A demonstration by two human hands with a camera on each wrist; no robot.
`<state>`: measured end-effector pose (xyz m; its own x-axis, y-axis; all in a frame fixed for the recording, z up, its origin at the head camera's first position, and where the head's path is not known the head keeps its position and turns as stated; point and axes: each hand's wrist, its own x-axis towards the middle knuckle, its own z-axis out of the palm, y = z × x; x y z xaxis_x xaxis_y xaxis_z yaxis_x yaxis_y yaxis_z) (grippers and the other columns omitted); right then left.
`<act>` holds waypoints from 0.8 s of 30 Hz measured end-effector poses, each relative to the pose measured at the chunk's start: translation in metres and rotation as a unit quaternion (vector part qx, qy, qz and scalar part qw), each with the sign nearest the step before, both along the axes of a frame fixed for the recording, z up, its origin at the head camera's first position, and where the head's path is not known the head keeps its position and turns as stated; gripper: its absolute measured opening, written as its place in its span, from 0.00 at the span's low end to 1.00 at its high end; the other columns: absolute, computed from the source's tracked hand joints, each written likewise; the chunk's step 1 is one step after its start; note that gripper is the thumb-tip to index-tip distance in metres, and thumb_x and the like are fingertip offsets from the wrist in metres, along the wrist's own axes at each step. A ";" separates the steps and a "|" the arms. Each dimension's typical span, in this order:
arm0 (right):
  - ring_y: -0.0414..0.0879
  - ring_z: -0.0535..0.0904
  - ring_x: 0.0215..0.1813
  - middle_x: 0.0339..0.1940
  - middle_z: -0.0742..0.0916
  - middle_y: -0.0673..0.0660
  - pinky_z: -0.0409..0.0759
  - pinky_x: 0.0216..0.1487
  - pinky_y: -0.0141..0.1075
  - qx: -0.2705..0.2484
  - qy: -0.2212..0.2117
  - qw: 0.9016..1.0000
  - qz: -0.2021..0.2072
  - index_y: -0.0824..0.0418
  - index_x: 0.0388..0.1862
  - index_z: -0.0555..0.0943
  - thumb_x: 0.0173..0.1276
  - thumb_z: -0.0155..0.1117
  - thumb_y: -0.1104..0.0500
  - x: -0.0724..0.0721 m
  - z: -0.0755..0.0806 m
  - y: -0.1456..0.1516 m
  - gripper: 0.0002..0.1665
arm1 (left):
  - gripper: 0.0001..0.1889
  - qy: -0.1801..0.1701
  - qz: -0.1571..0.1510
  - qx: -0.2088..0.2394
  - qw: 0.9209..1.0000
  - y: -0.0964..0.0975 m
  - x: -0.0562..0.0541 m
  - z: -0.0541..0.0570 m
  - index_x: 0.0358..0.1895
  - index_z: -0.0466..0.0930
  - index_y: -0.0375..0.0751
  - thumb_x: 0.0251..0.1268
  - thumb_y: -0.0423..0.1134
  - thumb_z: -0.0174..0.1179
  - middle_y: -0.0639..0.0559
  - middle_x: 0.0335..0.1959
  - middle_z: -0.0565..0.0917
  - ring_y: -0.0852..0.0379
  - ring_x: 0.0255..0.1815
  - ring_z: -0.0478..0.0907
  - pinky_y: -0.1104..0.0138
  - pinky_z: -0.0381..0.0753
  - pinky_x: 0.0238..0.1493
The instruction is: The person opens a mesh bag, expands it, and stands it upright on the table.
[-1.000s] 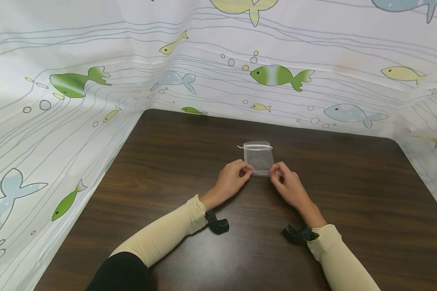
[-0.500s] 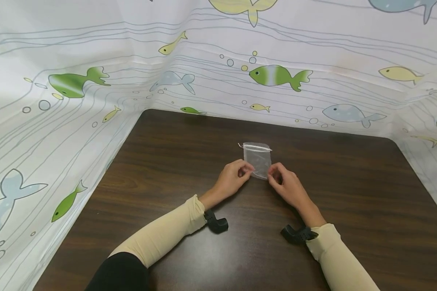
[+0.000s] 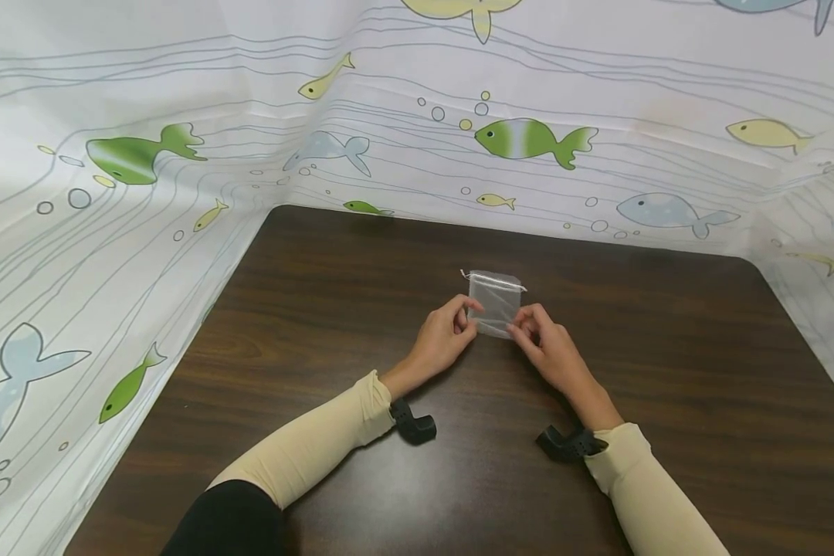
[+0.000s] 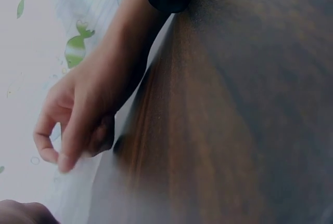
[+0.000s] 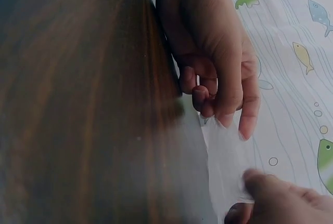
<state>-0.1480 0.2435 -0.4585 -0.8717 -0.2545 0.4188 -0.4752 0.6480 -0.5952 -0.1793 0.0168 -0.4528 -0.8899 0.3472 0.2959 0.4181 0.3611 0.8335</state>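
A small sheer white drawstring bag [image 3: 493, 305] is between the two hands, its cord end facing the far side of the table. The right hand [image 3: 552, 351] pinches its near right corner; in the right wrist view the right hand [image 5: 216, 63] has thumb and forefinger at the bag [image 5: 223, 167]. At the bag's left edge is the left hand [image 3: 441, 340], thumb and forefinger parted, the forefinger tip overlapping the mesh. The left wrist view shows the left hand [image 4: 88, 104] with bent fingers. Nothing shows inside the bag.
Dark wood-grain table [image 3: 361, 278] lies under both hands. White sheeting [image 3: 417, 170] printed with fish rises along its back and sides. Each wrist wears a black camera mount, such as the left mount [image 3: 413, 425] and the right mount [image 3: 570, 445].
The left forefinger has lifted away from the thumb and moved up along the bag's left edge. The bag has tilted slightly, its cord end shifting right. The right hand keeps its corner.
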 end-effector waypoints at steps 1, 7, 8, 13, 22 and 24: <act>0.35 0.68 0.26 0.25 0.79 0.48 0.69 0.31 0.31 -0.001 -0.007 1.000 0.000 0.62 0.52 0.74 0.75 0.65 0.66 0.000 0.000 0.000 0.11 | 0.13 -0.001 0.001 0.002 1.000 0.000 0.000 0.000 0.53 0.83 0.41 0.67 0.28 0.62 0.55 0.24 0.74 0.66 0.22 0.68 0.75 0.67 0.28; 0.38 0.73 0.33 0.35 0.86 0.51 0.72 0.37 0.33 -0.006 -0.052 0.999 0.005 0.60 0.65 0.72 0.78 0.61 0.61 0.002 0.001 0.002 0.19 | 0.12 -0.006 0.001 0.005 1.000 -0.001 0.000 0.000 0.53 0.83 0.41 0.69 0.28 0.61 0.54 0.23 0.74 0.66 0.23 0.69 0.74 0.68 0.29; 0.38 0.73 0.32 0.35 0.86 0.50 0.72 0.37 0.33 -0.005 -0.054 0.999 0.007 0.59 0.66 0.72 0.78 0.61 0.61 0.001 0.001 0.002 0.20 | 0.12 -0.006 0.000 0.005 1.000 -0.001 0.000 0.000 0.53 0.83 0.41 0.69 0.29 0.61 0.54 0.23 0.75 0.65 0.23 0.69 0.74 0.68 0.30; 0.36 0.77 0.31 0.35 0.89 0.50 0.73 0.36 0.32 -0.006 -0.052 0.999 0.016 0.58 0.67 0.74 0.79 0.60 0.62 0.000 -0.001 0.002 0.20 | 0.12 -0.005 -0.007 0.003 1.000 -0.001 -0.001 -0.001 0.53 0.83 0.41 0.69 0.29 0.61 0.53 0.23 0.75 0.66 0.23 0.70 0.74 0.68 0.30; 0.33 0.66 0.22 0.19 0.76 0.46 0.64 0.26 0.26 -0.058 -0.017 0.998 0.014 0.62 0.54 0.79 0.69 0.62 0.73 0.000 -0.001 0.000 0.16 | 0.12 -0.007 -0.016 0.004 1.000 -0.001 0.001 0.000 0.53 0.82 0.42 0.69 0.30 0.62 0.54 0.25 0.75 0.67 0.24 0.69 0.74 0.68 0.29; 0.31 0.62 0.21 0.18 0.72 0.45 0.62 0.25 0.26 -0.065 -0.018 0.998 0.007 0.62 0.51 0.80 0.65 0.62 0.75 0.001 -0.001 0.000 0.17 | 0.12 -0.006 -0.023 0.002 1.000 -0.001 0.001 0.000 0.54 0.82 0.42 0.70 0.30 0.62 0.54 0.26 0.75 0.67 0.24 0.70 0.74 0.68 0.29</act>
<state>-0.1473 0.2433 -0.4594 -0.8835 -0.2115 0.4179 -0.4602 0.5580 -0.6905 -0.1781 0.0160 -0.4528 -0.8766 0.3865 0.2867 0.4238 0.3380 0.8403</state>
